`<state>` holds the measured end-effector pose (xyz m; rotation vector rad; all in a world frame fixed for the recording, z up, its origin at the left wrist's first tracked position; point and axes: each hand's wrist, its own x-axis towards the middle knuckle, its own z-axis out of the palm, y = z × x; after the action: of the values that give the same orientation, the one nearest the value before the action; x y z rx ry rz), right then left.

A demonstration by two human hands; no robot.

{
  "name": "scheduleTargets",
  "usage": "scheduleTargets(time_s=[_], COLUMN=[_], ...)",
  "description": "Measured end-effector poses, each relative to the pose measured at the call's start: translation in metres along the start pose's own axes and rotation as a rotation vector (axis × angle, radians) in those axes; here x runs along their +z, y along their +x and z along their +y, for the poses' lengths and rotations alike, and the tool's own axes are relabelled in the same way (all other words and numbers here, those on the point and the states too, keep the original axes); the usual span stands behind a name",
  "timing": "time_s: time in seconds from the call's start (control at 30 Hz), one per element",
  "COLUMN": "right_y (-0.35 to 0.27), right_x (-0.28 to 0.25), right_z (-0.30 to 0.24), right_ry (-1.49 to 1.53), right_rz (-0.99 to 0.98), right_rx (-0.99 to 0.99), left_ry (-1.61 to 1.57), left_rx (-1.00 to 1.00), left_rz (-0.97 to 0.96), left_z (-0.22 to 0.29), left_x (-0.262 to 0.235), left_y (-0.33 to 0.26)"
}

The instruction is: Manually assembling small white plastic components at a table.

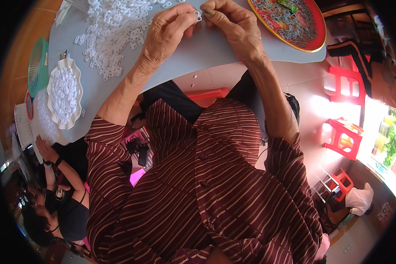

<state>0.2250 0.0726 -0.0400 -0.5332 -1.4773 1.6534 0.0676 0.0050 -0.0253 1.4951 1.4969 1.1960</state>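
Observation:
My left hand pinches a small white plastic piece with a hole in it, over the far edge of the grey table. Close beside it, the fingertips of my right hand are pressed together near the piece; whatever they grip is too small to make out. A loose heap of similar white plastic pieces spreads to the left of my left hand. Right of my right hand lies a red round tray with a yellow rim, holding many thin grey metal bits and a green scrap.
On the table's left stands a scalloped white dish of white pieces, beside a green basket. Another person sits at lower left, a hand near the table. Red stools stand on the right; a person is at lower right.

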Motion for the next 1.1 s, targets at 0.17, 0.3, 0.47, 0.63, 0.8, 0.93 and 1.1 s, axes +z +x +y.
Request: scheduleTargets(time_s=[0.17,0.3,0.47,0.63,0.8,0.93,1.1], right_y=[0.0,0.013,-0.004,-0.005,-0.005,-0.005,-0.006], right_x=[-0.002,-0.016,0.0,-0.001,-0.002,-0.001,0.0], right_z=[0.0,0.028,0.0,-0.004,-0.001,-0.001,-0.007], right_ry=[0.196,0.303,0.235,0.157,0.173,0.159,-0.114], right_rz=[-0.08,-0.239,-0.083,-0.014,-0.023,-0.051,-0.018], right_rx=[0.064,-0.196,-0.004,0.016,0.006,-0.073,-0.1], left_ry=[-0.007,-0.01,0.003,0.054,0.074,0.092,0.036], left_rx=[0.001,0.018,0.035,0.019,0.078,0.089,0.082], left_rz=[0.014,0.017,0.007,-0.014,-0.045,-0.074,-0.147], left_z=[0.001,0.0,-0.004,-0.001,-0.005,-0.011,-0.011], left_x=[0.002,0.005,0.001,-0.001,-0.001,-0.005,-0.006], left_y=[-0.001,0.002,-0.001,0.0,0.001,0.002,0.003])
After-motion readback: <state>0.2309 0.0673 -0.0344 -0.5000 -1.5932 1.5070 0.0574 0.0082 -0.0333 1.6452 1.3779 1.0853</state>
